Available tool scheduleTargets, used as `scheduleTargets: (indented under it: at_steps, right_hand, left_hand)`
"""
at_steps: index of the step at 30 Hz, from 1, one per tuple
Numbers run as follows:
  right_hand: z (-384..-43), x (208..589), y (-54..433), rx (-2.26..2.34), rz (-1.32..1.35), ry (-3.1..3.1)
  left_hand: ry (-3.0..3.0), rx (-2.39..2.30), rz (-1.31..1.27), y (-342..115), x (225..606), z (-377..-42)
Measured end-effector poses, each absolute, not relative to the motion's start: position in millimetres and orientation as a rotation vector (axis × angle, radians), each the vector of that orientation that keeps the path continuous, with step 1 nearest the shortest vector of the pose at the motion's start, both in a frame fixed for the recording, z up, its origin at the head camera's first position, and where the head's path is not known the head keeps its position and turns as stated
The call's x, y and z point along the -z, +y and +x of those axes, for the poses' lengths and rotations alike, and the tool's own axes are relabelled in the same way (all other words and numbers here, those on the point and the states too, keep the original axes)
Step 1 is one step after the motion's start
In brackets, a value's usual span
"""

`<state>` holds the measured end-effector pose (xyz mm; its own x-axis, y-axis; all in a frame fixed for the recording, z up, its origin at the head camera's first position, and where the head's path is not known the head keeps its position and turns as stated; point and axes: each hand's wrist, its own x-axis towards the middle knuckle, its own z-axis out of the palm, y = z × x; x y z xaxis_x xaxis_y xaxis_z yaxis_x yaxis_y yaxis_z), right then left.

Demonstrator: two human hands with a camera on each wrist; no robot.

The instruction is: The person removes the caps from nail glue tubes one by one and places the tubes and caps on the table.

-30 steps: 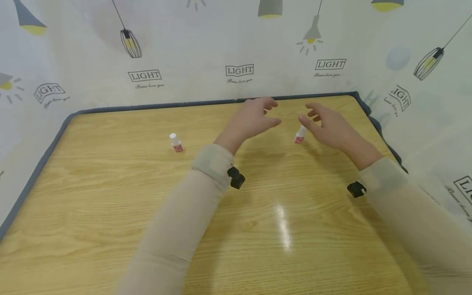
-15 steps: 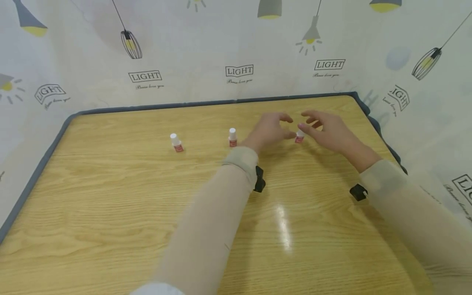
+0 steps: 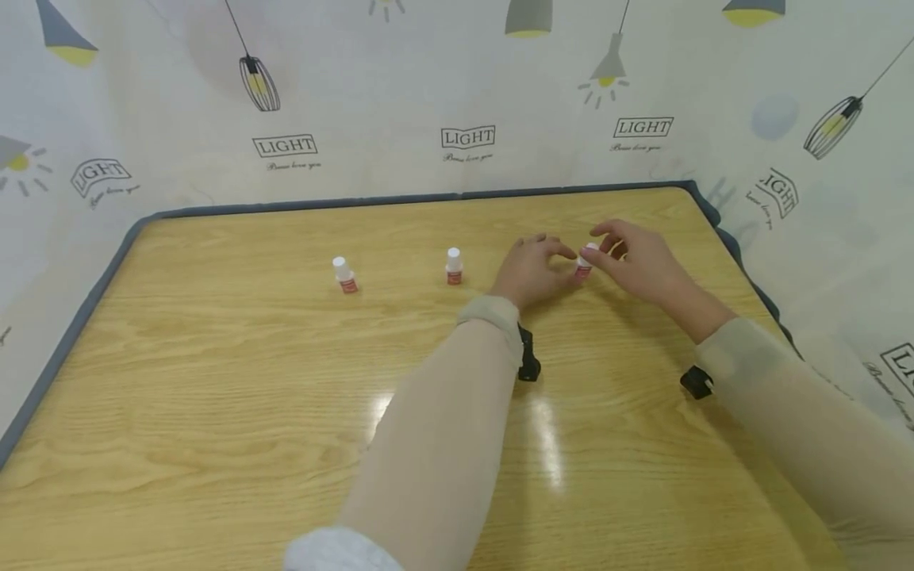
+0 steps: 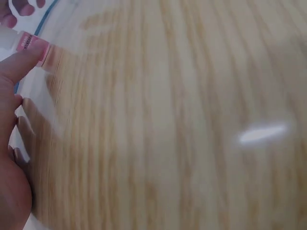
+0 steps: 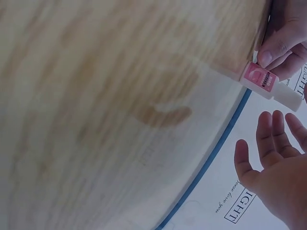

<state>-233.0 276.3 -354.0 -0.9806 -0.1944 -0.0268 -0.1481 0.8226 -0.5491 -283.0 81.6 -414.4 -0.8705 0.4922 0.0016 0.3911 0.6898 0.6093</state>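
A small white bottle (image 3: 583, 272) with a pink-red label and white cap stands toward the right back of the table. My left hand (image 3: 534, 270) pinches its lower part; in the left wrist view the thumb (image 4: 26, 60) lies over the label. My right hand (image 3: 635, 258) is at the cap, thumb close beside it and the other fingers loosely bent. In the right wrist view several right fingers (image 5: 268, 139) are spread apart from the bottle (image 5: 261, 77); whether the thumb touches the cap is unclear. Two similar bottles, one in the middle (image 3: 454, 267) and one further left (image 3: 344, 275), stand upright.
The wooden table (image 3: 178, 381) has a dark grey edge strip (image 3: 300, 206) along its back and sides. Behind it rises a pale wall (image 3: 385, 87) printed with lamps and lettering. Black wrist cameras sit under both sleeves.
My left hand has moved right and down to the right-hand bottle and taken hold of it, uncovering the middle bottle. My right hand has shifted slightly lower, staying beside the cap.
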Motion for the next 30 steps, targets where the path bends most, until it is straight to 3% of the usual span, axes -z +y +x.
scheduleTargets:
  at_steps: [18, 30]
  right_hand:
    - [-227.1, 364.4, 279.5, 1.062, -0.160, 2.993]
    - [-233.9, 372.5, 283.5, 1.083, -0.274, 3.025]
  left_hand:
    - [2.853, -0.688, 0.729, 86.4, 424.5, -284.3]
    - [2.841, -0.583, 0.728, 86.1, 421.5, -282.4]
